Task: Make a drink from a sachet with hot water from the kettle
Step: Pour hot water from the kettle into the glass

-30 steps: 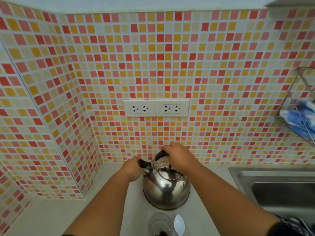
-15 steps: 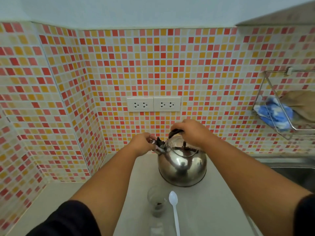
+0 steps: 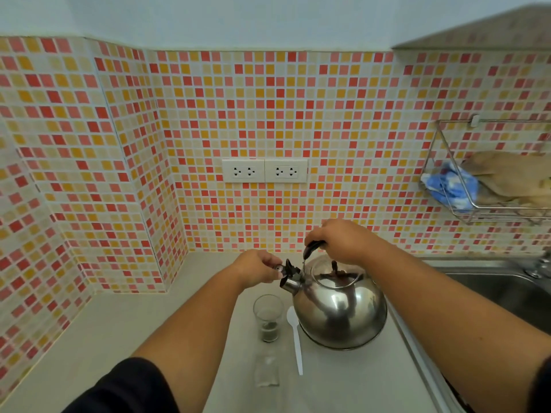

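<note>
A shiny steel kettle (image 3: 340, 311) hangs or rests just over the counter, its spout pointing left. My right hand (image 3: 343, 239) grips its black handle from above. My left hand (image 3: 256, 268) pinches the black spout cap (image 3: 287, 269), flipped up off the spout. A clear glass (image 3: 267, 317) with dark powder at its bottom stands just below the spout. A white plastic spoon (image 3: 295, 338) lies between glass and kettle. A clear empty sachet (image 3: 267, 371) lies flat in front of the glass.
A steel sink (image 3: 489, 290) with a tap is on the right. A wire wall rack (image 3: 483, 174) holds a blue cloth and a brown one. Two double sockets (image 3: 264, 170) sit on the tiled wall. The grey counter (image 3: 104, 329) stretches to the left corner.
The kettle has come forward and right, toward the glass and spoon, with both hands still on it. The view has tilted down, so the sachet now shows.
</note>
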